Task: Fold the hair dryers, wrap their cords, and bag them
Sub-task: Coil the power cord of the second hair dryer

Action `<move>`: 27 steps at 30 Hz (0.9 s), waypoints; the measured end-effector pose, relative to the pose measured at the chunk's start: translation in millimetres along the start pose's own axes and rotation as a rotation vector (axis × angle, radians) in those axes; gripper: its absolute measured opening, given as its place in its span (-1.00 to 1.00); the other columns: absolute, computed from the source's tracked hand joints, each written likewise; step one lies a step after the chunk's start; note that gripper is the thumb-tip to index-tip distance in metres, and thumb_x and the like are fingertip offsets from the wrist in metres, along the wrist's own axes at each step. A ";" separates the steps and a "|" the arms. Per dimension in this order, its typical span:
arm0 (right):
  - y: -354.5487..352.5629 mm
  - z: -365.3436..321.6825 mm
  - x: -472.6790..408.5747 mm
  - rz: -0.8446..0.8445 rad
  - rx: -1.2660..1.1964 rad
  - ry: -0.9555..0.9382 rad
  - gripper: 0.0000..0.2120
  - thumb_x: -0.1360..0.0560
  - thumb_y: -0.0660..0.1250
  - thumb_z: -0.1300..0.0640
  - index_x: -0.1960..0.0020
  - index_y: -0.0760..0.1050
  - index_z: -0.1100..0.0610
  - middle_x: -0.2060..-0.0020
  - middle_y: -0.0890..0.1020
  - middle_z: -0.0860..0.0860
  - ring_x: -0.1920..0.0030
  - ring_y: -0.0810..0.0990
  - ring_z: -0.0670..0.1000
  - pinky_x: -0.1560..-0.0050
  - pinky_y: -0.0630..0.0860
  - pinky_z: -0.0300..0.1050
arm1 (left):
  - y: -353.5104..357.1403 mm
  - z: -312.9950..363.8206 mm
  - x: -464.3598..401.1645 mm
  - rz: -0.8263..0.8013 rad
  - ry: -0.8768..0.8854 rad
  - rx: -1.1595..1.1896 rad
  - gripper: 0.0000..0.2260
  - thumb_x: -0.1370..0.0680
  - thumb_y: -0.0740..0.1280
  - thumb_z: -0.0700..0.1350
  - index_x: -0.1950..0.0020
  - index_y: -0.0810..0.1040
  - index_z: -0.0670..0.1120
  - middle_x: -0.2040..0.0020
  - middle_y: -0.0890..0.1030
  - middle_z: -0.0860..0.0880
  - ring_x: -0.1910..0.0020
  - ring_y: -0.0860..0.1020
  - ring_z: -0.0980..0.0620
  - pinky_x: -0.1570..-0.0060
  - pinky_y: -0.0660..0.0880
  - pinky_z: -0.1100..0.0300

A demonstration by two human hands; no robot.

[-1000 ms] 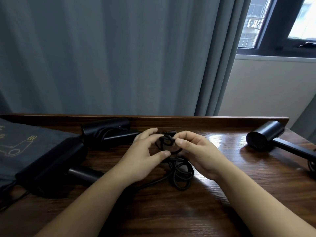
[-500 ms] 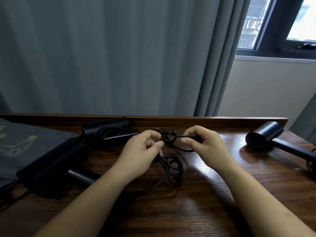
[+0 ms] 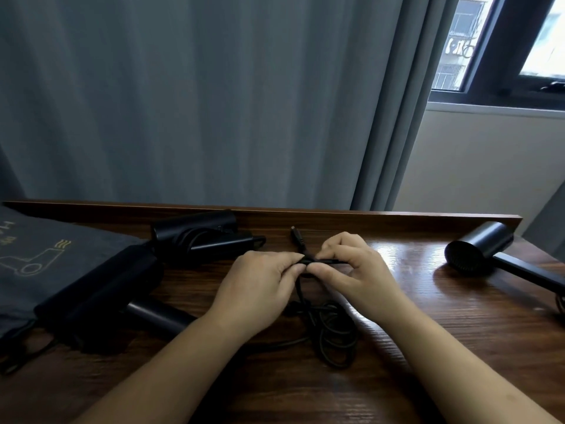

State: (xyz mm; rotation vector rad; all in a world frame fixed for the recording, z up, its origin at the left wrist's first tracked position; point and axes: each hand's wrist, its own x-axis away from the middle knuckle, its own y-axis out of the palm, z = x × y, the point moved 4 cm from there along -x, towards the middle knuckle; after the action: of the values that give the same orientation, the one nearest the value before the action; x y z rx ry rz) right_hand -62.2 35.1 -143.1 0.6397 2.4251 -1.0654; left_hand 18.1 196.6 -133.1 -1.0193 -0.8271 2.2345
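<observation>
Cord-wrapping step. My left hand [image 3: 260,281] and right hand [image 3: 351,270] pinch cord [image 3: 333,338] at knot, apparently. Next: cinch, loops below wrists.

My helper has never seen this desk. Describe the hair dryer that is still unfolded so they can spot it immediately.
Start at the window; beneath it is the right end of the wooden table. The unfolded hair dryer lies there alone, its handle sticking straight out, unlike the two dark dryers near the bag at left.
</observation>
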 end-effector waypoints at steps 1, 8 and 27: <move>1.1 0.3 -0.1 0.003 0.016 -0.004 -0.87 -0.43 0.37 -0.28 0.10 0.62 -0.28 0.06 0.57 -0.19 -0.12 0.52 -0.06 -0.09 0.40 -0.28 | -0.3 0.5 -0.4 0.008 0.022 -0.017 -0.73 -0.63 0.29 0.04 -0.31 0.62 0.10 -0.14 0.68 0.15 -0.13 0.60 0.21 -0.16 0.55 0.18; 5.9 -1.9 -1.3 0.002 0.068 -0.022 -0.81 -0.51 0.28 -0.09 0.03 0.67 -0.15 0.08 0.62 -0.25 -0.06 0.57 -0.11 -0.03 0.39 -0.40 | -3.0 3.5 0.6 0.086 0.050 0.002 -0.77 -0.62 0.32 0.01 -0.25 0.66 0.12 0.01 0.71 0.17 0.02 0.62 0.21 0.00 0.58 0.21; 15.1 7.0 5.2 0.012 -0.207 0.516 -0.80 -0.44 0.29 -0.07 0.17 0.60 0.04 0.29 0.70 0.05 0.28 0.63 0.06 0.24 0.53 0.03 | 6.9 -6.7 -3.0 -0.033 -0.170 0.176 -0.88 -0.59 0.33 -0.07 0.04 0.52 0.17 0.22 0.63 0.13 0.29 0.57 0.20 0.33 0.50 0.30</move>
State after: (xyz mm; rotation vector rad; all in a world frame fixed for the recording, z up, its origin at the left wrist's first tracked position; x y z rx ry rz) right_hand -56.7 40.1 -158.9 0.9485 2.9095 -0.6874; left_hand 23.6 192.0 -140.2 -0.7365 -0.6969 2.3423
